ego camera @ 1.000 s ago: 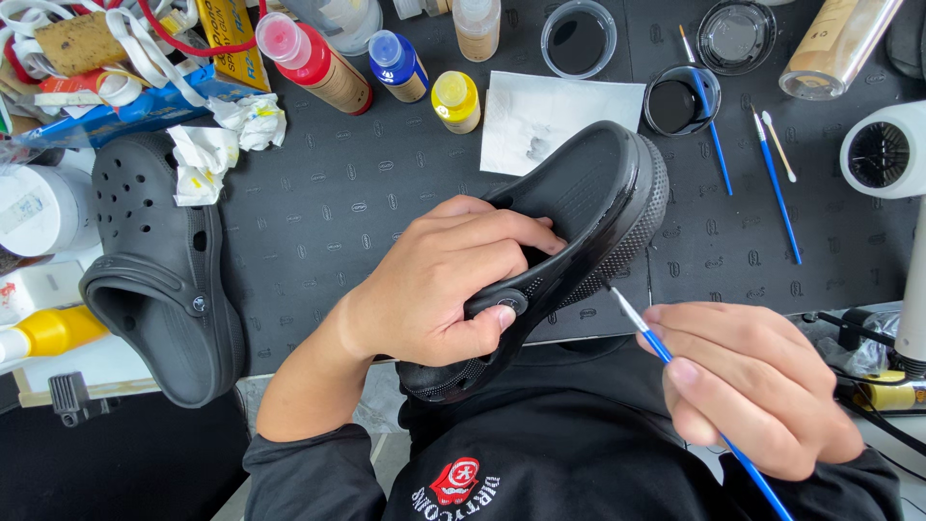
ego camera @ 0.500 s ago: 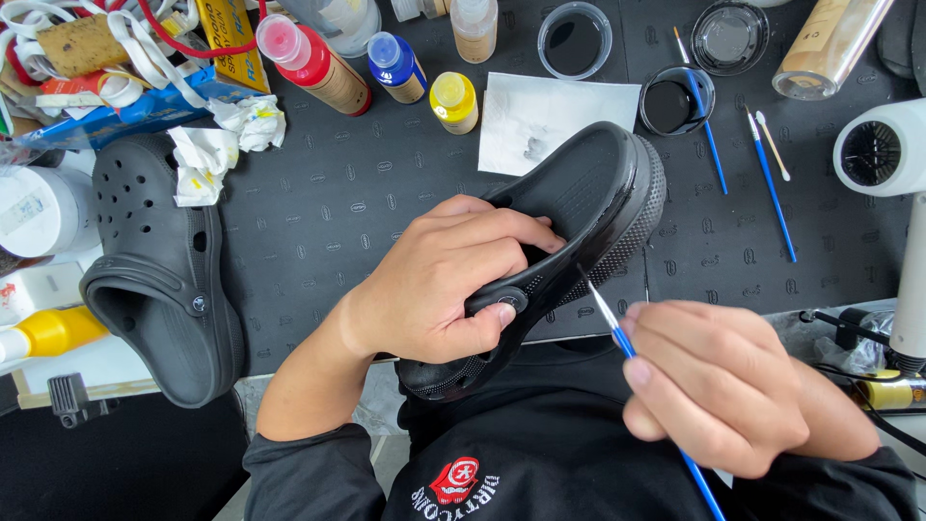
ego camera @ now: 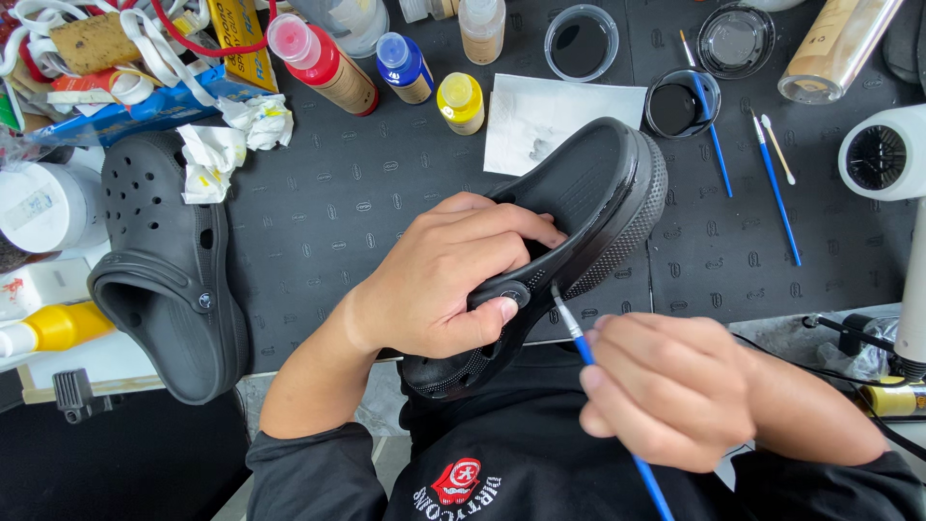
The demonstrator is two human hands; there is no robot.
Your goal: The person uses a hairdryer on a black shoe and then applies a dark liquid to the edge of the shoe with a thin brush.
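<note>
Gripped sole-up in left hand (ego camera: pixel 439 280), black clog (ego camera: pixel 588 207) (brush (ego camera: pixel 579 338) touching).

The left hand (ego camera: pixel 453 280) grips a black clog (ego camera: pixel 569 232) tilted on its side above the dark mat (ego camera: pixel 357 193), thumb pressed near the strap rivet. The right hand (ego camera: pixel 675 386) holds a blue-handled brush (ego camera: pixel 588 357), its tip touching the clog's side. A second black clog (ego camera: pixel 164 270) lies at the left, near paint bottles (ego camera: pixel 405 68).
</note>
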